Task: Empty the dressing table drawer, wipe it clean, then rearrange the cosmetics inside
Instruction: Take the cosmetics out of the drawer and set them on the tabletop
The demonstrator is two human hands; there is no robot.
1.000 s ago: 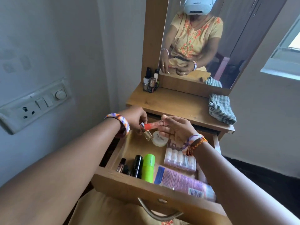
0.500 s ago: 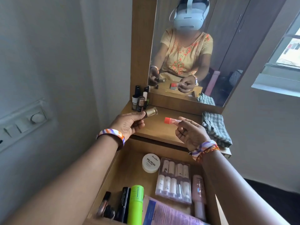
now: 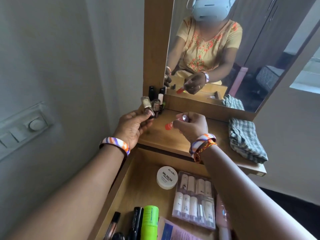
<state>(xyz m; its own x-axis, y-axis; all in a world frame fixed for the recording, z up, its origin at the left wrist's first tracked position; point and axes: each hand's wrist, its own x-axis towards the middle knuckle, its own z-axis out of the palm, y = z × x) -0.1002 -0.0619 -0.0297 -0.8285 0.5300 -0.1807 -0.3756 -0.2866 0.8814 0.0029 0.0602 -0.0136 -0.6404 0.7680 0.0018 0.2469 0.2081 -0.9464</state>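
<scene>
Wooden and pulled open, the dressing table drawer (image 3: 138,184) lies below both arms and is far from empty. Inside it sit a round white jar labelled nail polish (image 3: 167,177), a clear plastic case of small pale bottles (image 3: 194,199) just to its right, and a pink tube (image 3: 222,217) partly hidden by the right forearm. Along the near edge lie a bright green cylinder (image 3: 149,222), a black tube (image 3: 136,222), a slim dark pencil-like stick (image 3: 112,224) and a purple and blue printed packet (image 3: 174,230).

Above the drawer, the left hand (image 3: 133,127) is closed around a small gold-capped bottle (image 3: 147,104), holding it upright at the back left of the wooden tabletop (image 3: 166,137), right beside a cluster of small dark and brown bottles (image 3: 156,101) standing against the mirror frame. The right hand (image 3: 192,126) pinches a short red-orange tube with a silvery end (image 3: 174,122), tilted so its red end points down and left over the tabletop; whether it touches the wood is unclear. Each wrist wears a white, purple and orange bangle.

At the right end of the tabletop lies a folded grey-green checked cloth (image 3: 245,141). The tall mirror (image 3: 225,49) behind reflects the person and both hands.
</scene>
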